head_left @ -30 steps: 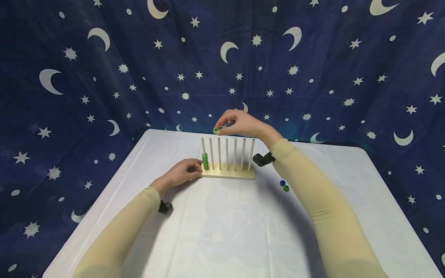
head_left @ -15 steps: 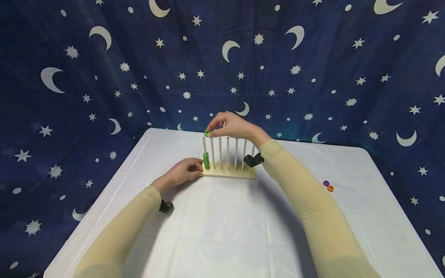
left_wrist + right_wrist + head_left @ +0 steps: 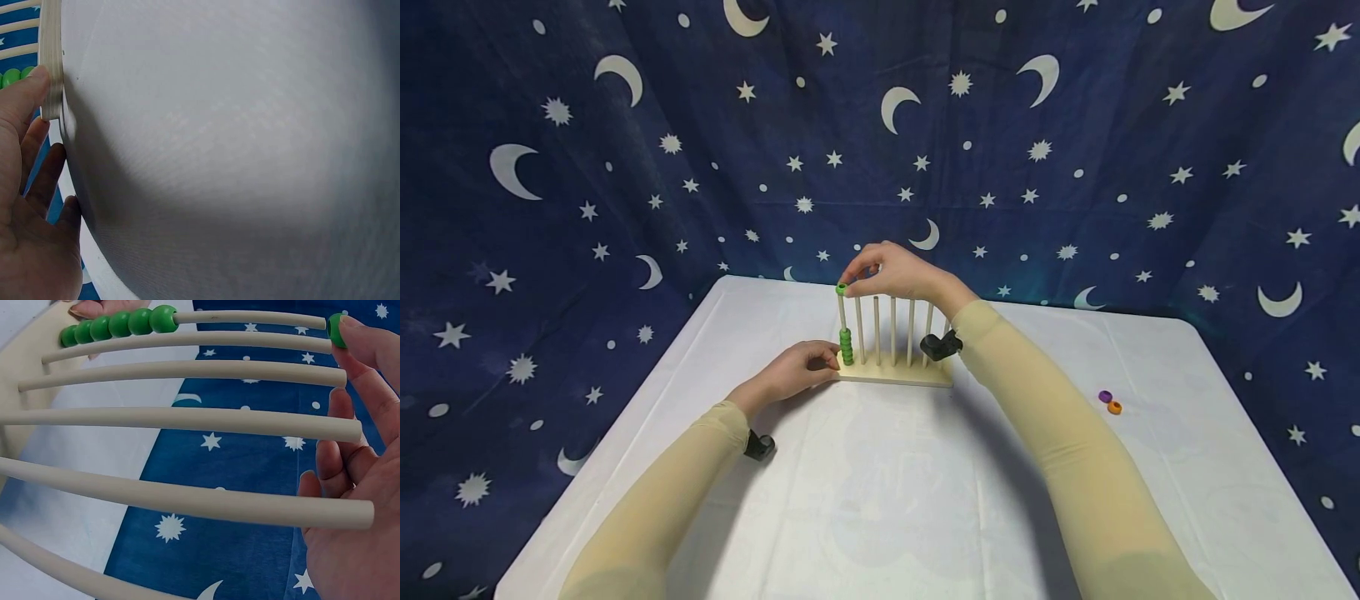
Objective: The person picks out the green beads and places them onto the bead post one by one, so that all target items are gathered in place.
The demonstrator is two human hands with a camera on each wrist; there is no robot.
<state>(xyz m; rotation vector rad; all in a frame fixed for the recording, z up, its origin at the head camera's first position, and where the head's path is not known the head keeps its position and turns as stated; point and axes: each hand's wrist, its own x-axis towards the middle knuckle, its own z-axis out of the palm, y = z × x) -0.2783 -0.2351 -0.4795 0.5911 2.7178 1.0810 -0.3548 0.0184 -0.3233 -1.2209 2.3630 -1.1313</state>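
Observation:
A wooden peg stand (image 3: pixel 895 376) with several upright pegs stands toward the back of the table. Several green beads (image 3: pixel 846 346) are stacked on its leftmost peg. My left hand (image 3: pixel 790 369) pinches the left end of the base, thumb in front; the left wrist view shows the thumb (image 3: pixel 28 94) on the wood. Up at the tip of the leftmost peg, my right hand (image 3: pixel 895 273) pinches one green bead (image 3: pixel 338 330) between thumb and finger. In the right wrist view that bead sits right at the peg's end; whether the peg has entered the hole is hard to tell.
On the white table (image 3: pixel 880 500) a purple bead (image 3: pixel 1105 397) and an orange bead (image 3: pixel 1115 407) lie to the right, beyond my right sleeve (image 3: pixel 1060 433). A dark blue cloth (image 3: pixel 820 117) with moons and stars hangs behind the table.
My right hand has moved left with the green bead to the leftmost peg's tip. The purple and orange beads came into view; a blue and a green bead are now hidden by the arm.

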